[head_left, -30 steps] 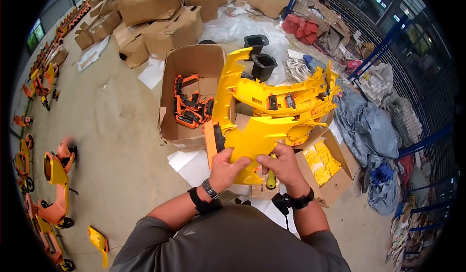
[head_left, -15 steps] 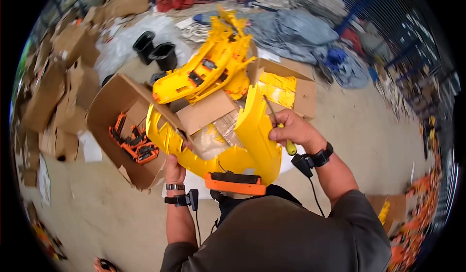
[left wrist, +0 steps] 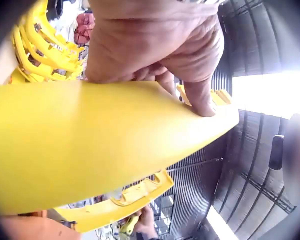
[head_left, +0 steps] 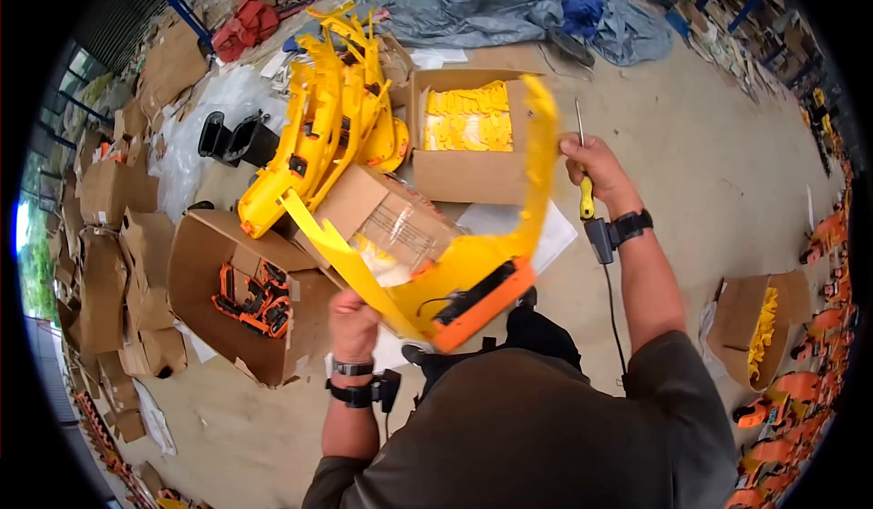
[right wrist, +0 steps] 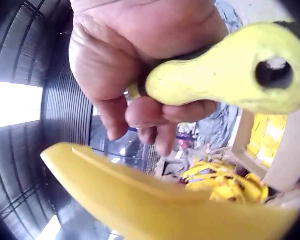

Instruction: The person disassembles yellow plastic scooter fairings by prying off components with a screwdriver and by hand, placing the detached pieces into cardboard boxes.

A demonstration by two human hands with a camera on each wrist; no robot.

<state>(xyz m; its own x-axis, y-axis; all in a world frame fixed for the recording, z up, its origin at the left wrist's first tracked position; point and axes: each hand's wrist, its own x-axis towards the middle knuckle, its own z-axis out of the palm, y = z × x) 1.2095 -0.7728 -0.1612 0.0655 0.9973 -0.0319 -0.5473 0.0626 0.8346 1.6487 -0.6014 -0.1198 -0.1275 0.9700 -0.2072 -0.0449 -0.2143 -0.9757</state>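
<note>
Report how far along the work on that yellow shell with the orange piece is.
Done: an orange part already sits on the yellow shell. In hand: the left hand grips the shell's lower edge, and the right hand grips a yellow-handled screwdriver beside the shell's upper tip, its blade not on the shell. Left: a heap of yellow shells and a box of orange parts wait on the floor.

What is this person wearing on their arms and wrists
Both forearms are bare below short grey sleeves. The left hand's wrist carries a metal-banded watch and, below it, a black strap with a small black camera. The right hand's wrist has a black strap holding a black camera, with a thin black cable trailing down the forearm.
</note>
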